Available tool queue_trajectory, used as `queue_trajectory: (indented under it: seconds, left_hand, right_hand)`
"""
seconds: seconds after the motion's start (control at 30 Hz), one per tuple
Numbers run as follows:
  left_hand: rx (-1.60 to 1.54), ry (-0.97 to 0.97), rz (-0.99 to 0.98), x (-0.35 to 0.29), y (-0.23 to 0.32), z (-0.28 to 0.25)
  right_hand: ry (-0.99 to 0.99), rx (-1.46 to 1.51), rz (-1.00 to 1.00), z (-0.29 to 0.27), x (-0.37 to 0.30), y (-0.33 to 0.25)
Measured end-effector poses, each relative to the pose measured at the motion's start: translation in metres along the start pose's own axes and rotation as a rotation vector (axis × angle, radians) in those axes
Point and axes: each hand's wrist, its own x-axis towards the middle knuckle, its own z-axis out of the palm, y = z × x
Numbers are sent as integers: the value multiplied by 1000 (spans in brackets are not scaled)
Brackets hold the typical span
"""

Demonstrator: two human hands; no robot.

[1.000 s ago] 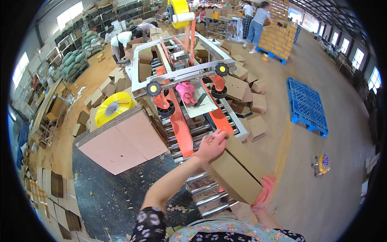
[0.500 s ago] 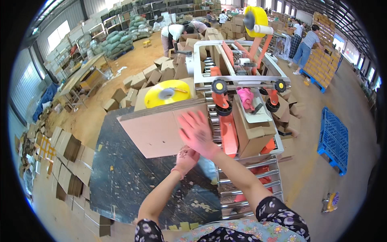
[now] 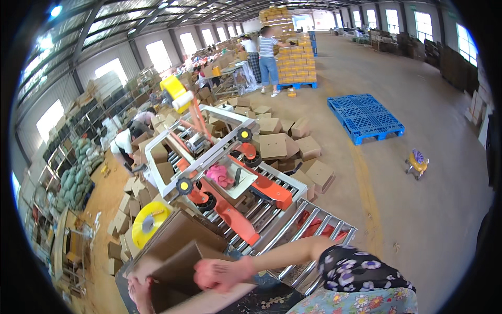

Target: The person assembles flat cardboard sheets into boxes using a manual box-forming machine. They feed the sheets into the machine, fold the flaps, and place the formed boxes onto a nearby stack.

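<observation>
A brown cardboard box (image 3: 175,269), its top open, stands partly unfolded over the dark worktable at the lower edge. My left hand (image 3: 140,294), in a pink glove, grips its left edge and is partly blurred. Knuckles up, my right hand (image 3: 224,274), in another pink glove, closes on the near side of the box. Just beyond lies a stack of flat cardboard (image 3: 191,233). A big yellow tape roll (image 3: 150,224) lies beside that stack.
A carton-sealing machine (image 3: 246,222) with orange side belts and a roller conveyor (image 3: 311,230) stands ahead. Cartons (image 3: 274,146) pile up behind it. A blue pallet (image 3: 366,118) and a small yellow wheeled item (image 3: 417,163) are on the right floor. Other people work farther off.
My view has swung to the right. My hands have gone from the flat cardboard stack to a box, now opened out between them. The carton at the sealing machine's entry has moved farther in.
</observation>
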Motion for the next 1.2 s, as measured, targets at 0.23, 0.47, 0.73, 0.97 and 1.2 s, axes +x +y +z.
queue_trajectory:
  seconds: [0.23,0.47,0.73,0.97,1.2]
  left_hand:
    - [-33,73,727,-240,165,-68]
    - [-292,-359,1000,-264,110,-67]
    - [-13,284,873,-253,105,-18]
    - [-1127,-768,87,-168,151,58]
    - [-908,-578,727,-120,414,84]
  right_hand:
    - [-640,784,284,-99,-64,-121]
    - [-556,377,327,-35,-50,-127]
    - [-62,-512,483,-55,-68,-98]
    - [175,-188,620,-48,-209,-161]
    - [692,-861,837,-104,-277,-167]
